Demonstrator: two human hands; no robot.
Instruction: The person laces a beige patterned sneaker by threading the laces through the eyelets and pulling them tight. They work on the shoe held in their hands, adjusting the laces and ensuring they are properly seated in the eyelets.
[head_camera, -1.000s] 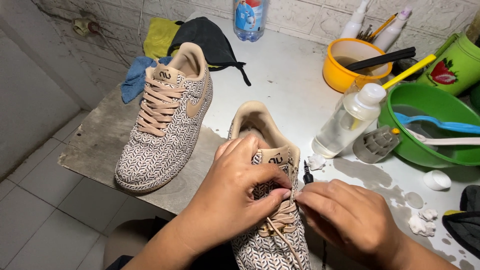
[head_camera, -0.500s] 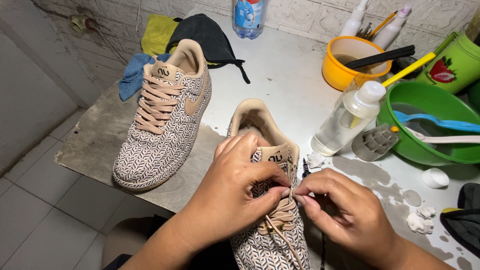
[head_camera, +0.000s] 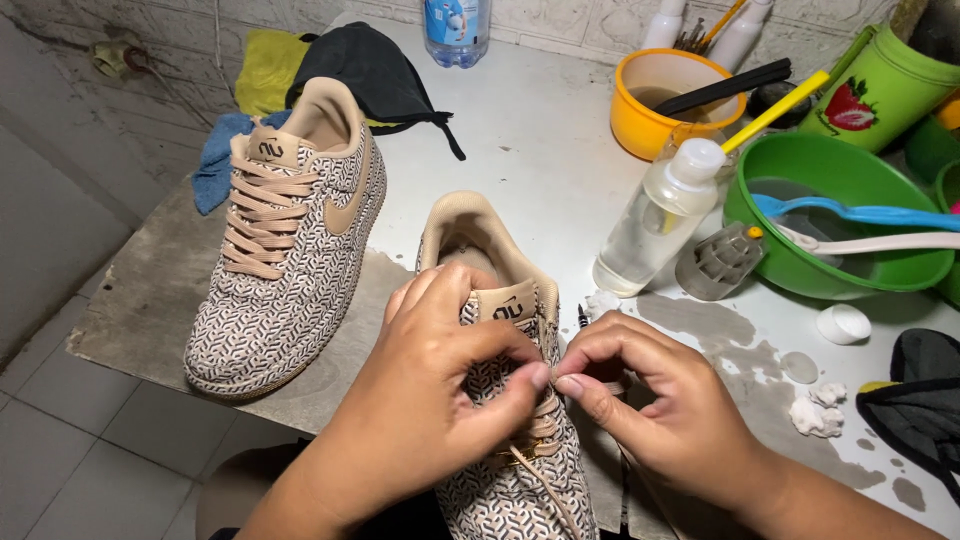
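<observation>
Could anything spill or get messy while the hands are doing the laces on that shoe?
Maybe. The clear bottle stands tilted right beside the shoe that the left hand and right hand are working on, so an elbow bump could tip it. Wet patches lie on the table by the right hand, so a loose lace end might drag through them and get damp.

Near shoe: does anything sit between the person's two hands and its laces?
Nothing visible does. The left hand and right hand already rest on the near shoe, fingertips pinched together at its tan lace. The clear bottle and second shoe stand off to the sides.
</observation>
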